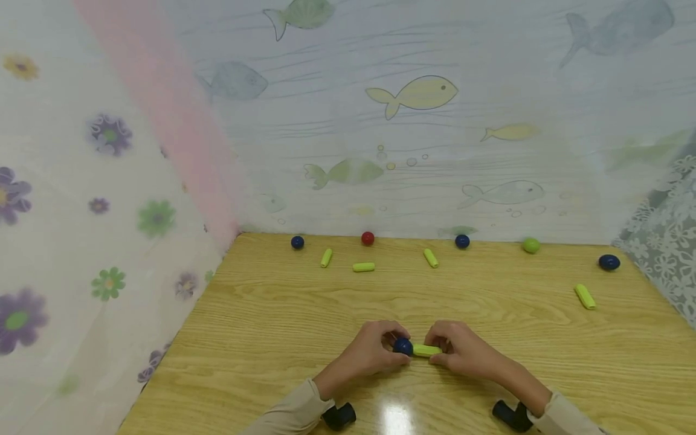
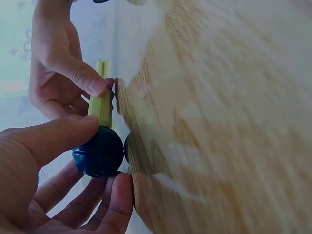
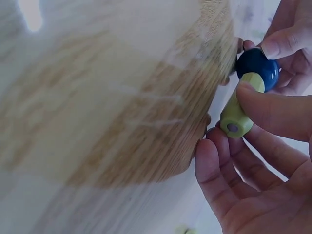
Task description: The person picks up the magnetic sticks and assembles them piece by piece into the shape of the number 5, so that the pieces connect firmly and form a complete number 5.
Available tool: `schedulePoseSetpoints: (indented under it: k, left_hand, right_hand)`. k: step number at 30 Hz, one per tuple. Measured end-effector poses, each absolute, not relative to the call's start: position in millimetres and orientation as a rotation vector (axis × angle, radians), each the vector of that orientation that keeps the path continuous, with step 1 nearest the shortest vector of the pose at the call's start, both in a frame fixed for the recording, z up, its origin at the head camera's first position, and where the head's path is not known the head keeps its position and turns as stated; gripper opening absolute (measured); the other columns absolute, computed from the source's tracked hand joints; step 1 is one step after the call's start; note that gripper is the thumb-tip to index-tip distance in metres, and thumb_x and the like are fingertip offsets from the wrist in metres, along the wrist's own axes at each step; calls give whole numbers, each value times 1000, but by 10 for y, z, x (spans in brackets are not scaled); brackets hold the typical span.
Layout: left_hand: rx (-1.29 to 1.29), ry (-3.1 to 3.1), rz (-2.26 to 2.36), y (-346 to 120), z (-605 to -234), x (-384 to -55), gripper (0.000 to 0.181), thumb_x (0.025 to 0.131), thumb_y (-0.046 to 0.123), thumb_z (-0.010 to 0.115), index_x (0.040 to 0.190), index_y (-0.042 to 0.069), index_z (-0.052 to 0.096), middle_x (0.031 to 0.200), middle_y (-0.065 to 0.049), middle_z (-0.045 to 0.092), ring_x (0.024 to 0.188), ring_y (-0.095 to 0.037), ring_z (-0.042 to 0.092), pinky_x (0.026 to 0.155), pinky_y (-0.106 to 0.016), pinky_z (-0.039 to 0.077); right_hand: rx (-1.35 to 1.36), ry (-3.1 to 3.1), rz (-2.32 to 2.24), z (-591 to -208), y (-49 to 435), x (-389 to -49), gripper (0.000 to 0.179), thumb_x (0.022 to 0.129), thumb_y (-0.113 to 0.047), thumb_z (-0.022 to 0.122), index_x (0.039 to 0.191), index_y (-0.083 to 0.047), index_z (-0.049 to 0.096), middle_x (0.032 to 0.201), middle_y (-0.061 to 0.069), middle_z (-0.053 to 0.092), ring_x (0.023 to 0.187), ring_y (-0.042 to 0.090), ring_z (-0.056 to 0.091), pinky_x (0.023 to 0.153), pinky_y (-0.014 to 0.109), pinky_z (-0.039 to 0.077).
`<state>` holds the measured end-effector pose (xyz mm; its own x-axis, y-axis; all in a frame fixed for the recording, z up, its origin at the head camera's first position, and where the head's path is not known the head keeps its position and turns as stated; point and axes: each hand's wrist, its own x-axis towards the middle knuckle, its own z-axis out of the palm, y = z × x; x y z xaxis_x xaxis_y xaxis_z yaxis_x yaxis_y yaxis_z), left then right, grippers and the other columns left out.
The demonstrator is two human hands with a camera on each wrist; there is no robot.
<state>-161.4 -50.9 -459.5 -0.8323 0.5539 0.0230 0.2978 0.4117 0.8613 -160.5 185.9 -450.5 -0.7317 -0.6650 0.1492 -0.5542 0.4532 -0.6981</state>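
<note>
Left hand [image 1: 374, 350], right hand [image 1: 462, 349], both curled

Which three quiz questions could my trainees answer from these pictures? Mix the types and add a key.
1. Multiple choice. What does the person's left hand hold?
A) a red ball
B) a blue ball
C) a green ball

2. True or false. The right hand holds a yellow-green stick with one end against the ball in the other hand.

3. Count. How many more yellow-green sticks lie on the table, away from the hands?

Key:
1. B
2. True
3. Four loose sticks
</note>
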Motion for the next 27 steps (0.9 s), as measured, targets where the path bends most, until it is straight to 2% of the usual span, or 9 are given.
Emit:
schedulePoseSetpoints:
  k: [11,17,22,27]
  left_hand:
    - [688,2390,1407,-577,-4571,-1609,28,78,17,80,102,12,68,92,8,63,81,-5,58,71,-20,49]
    - [647,2399,1410,-693,-4579,-1654,31,75,15,81,103,10,69,93,8,63,82,-6,58,71,-21,50]
    - [700,2387,1424,-607,-4605,-1642,31,75,18,82,102,10,69,95,7,62,80,-6,58,71,-20,49]
    - [697,2385,1454,-463,-4632,-1601,34,75,24,82,102,15,64,91,8,61,75,-3,58,66,-19,49]
  right_hand:
    - [-1028,2548,-1103,-4442,1873,-1606,17,80,-5,74,90,-12,63,82,-6,56,69,5,50,58,24,46]
    - [-925,2600,-1168,-4399,1971,-1605,15,82,-9,74,93,-11,65,85,-5,59,73,6,54,60,25,50]
    - [-938,2532,-1283,-4319,1810,-1612,15,85,-14,71,98,-10,66,88,-3,61,76,9,56,61,27,52]
    - [-971,2489,-1381,-4345,1578,-1614,16,86,-15,71,99,-9,66,89,0,63,69,8,53,54,26,48]
